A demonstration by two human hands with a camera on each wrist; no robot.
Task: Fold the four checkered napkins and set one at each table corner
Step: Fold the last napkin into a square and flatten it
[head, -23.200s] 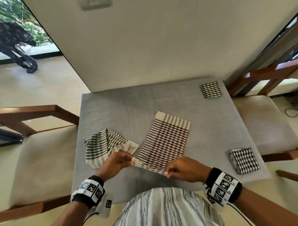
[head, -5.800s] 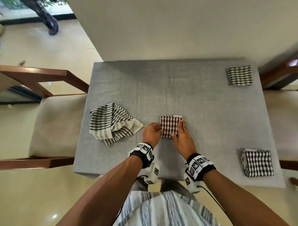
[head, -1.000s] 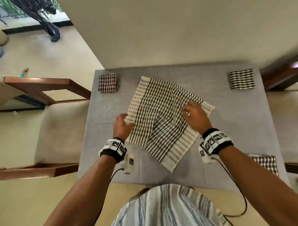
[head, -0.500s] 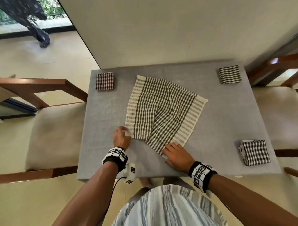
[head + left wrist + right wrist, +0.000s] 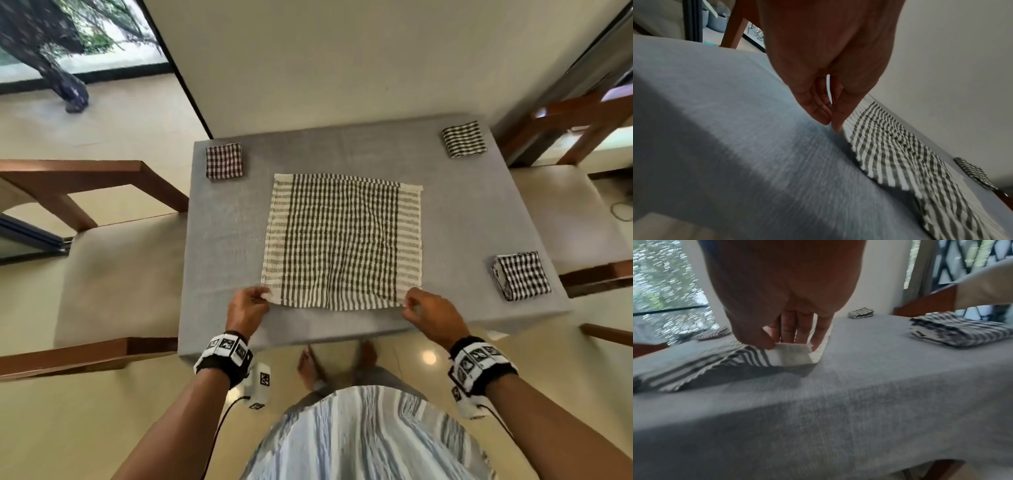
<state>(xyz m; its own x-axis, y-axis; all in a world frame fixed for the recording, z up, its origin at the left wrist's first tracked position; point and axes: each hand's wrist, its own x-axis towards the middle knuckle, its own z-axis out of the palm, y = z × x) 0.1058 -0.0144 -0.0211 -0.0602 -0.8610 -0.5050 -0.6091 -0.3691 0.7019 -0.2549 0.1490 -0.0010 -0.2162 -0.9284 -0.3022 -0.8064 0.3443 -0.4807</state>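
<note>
A green-and-cream checkered napkin lies spread flat and square in the middle of the grey table. My left hand pinches its near left corner. My right hand pinches the near right corner, with the cream edge lifted between thumb and fingers. In the left wrist view the fingertips meet at the edge of the napkin. Folded napkins sit at three corners: a red-checked one far left, a striped one far right, a black-checked one near right.
Wooden chairs with beige cushions stand at the left and right of the table. A cream wall runs along the table's far edge. The near left corner of the table holds no napkin.
The napkin, rumpled and skewed before, now lies flat and square. My right hand moved right to its near right corner, and my left hand still holds the near left corner.
</note>
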